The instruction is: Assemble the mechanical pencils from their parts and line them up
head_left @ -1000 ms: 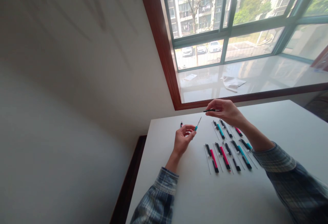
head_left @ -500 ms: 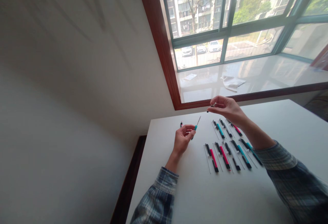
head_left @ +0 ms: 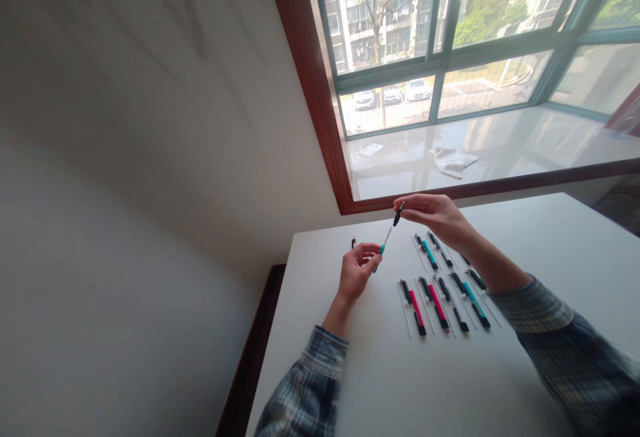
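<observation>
The right hand had swung left and tipped the short black piece it carried. Half a second earlier that piece had lain almost level, well out to the right, and now it stood on a slant, end to end with the thin steel shaft of the slim teal-handled screwdriver (whether the two were fitted together or only touching, the view could not settle). The right hand held the piece in a narrow pinch at its upper end, with the fingers drawn in close. The left hand had hardly moved, its fingers curled snugly round the teal handle, with the shaft angled up and to the right. Both hands hung in the air above the white table, just beyond the two rows of teal- and pink-handled screwdrivers, each laid beside a thin pale strip. The right forearm now hid less of the rows' far end (a small shift). A white cloth lay on the glossy window ledge beyond.
</observation>
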Demonstrator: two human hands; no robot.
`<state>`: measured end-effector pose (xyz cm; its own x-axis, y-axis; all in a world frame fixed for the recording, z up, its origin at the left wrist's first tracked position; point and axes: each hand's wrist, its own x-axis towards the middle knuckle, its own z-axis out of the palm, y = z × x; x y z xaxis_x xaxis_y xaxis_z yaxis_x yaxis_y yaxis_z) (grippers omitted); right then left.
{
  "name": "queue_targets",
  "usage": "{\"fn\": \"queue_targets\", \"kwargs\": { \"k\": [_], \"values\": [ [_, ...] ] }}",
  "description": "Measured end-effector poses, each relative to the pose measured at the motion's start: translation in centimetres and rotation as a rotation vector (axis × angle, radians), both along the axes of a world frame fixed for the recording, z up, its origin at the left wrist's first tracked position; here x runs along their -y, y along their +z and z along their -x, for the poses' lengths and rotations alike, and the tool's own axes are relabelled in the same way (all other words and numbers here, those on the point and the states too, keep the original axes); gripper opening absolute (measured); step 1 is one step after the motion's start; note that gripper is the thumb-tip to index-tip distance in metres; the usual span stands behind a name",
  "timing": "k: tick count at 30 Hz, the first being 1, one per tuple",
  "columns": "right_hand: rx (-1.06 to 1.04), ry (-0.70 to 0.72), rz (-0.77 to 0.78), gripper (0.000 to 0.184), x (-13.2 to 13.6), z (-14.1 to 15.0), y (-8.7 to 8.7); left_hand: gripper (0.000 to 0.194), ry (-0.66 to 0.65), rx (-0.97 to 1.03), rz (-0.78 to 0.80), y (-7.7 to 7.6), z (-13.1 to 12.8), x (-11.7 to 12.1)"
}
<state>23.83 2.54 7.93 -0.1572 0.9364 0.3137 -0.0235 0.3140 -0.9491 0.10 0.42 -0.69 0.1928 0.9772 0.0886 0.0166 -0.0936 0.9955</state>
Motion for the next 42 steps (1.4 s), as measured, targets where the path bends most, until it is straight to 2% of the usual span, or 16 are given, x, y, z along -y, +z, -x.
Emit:
{"fn": "queue_targets", "kwargs": {
  "k": [11,25,38,42],
  "values": [
    [-0.032,0.067,0.054,0.038,0.0,0.3,-0.3,0.024,-0.008,0.016,-0.002,-0.1,0.0,-0.1],
    [0.045,0.221,0.095,0.035,-0.1,1.4,-1.0,0.025,-0.024,0.029,-0.007,0.6,-0.2,0.1],
    [0.089,0.233,0.115,0.035,-0.1,1.5,-1.2,0.027,-0.020,0.091,0.038,1.0,-0.3,0.3],
    [0.098,0.238,0.110,0.034,0.1,1.5,-1.1,0.034,-0.052,0.074,0.025,1.0,-0.3,0.3]
  ]
}}
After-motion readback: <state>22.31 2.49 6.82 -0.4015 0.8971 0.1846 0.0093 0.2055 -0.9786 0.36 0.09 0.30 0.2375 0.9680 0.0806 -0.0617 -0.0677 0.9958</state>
